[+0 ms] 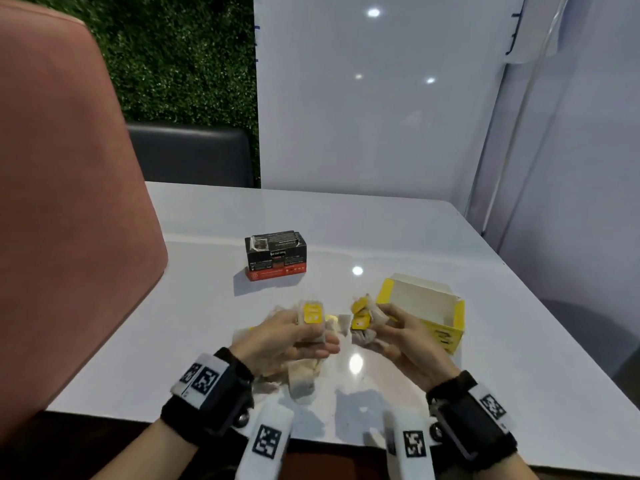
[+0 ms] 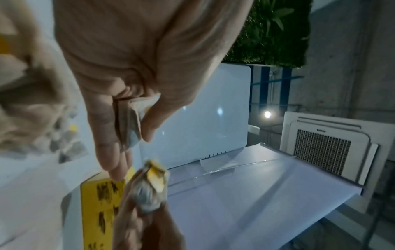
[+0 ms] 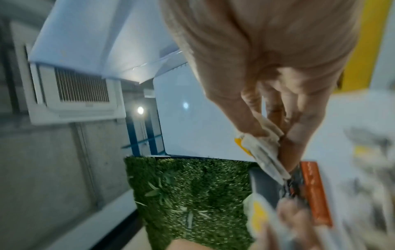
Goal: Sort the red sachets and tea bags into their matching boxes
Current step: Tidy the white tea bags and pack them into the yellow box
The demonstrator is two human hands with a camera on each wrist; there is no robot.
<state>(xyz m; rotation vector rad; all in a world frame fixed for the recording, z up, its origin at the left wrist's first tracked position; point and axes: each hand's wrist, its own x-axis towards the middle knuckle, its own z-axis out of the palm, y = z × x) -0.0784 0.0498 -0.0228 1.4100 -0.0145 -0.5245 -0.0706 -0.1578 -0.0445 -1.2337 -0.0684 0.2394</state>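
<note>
Tea bags in both hands now, and you are right in the middle of the yellow half of the sort. Your left hand [image 1: 294, 336] has its fingers and thumb curled round a small stack of tea bags [image 1: 311, 315], the yellow tag showing on top; the left wrist view confirms the pinch, thumb pressing the folded paper against the fingers. Your right hand [image 1: 403, 332] grips its own bunch of tea bags [image 1: 362, 317], yellow tags up, held just beside the near left corner of the yellow box [image 1: 440, 308]. That box stands open, its pale inside showing, and from here you cannot tell whether anything lies in it. More loose tea bags [image 1: 301, 377] sit on the white table [image 1: 450, 244] on the near left side of the yellow box, under and behind your left hand. The black and red box [image 1: 276, 255] stands well apart from the yellow box, off to its far left, and looks shut; no red sachets are visible in any view. Next move, as it reads: carry the right hand's bunch over the open top of the yellow box and let go, then follow with the left. It calls for a tidy release, since strings and tags may tangle and the soft paper could catch on the box wall.
</note>
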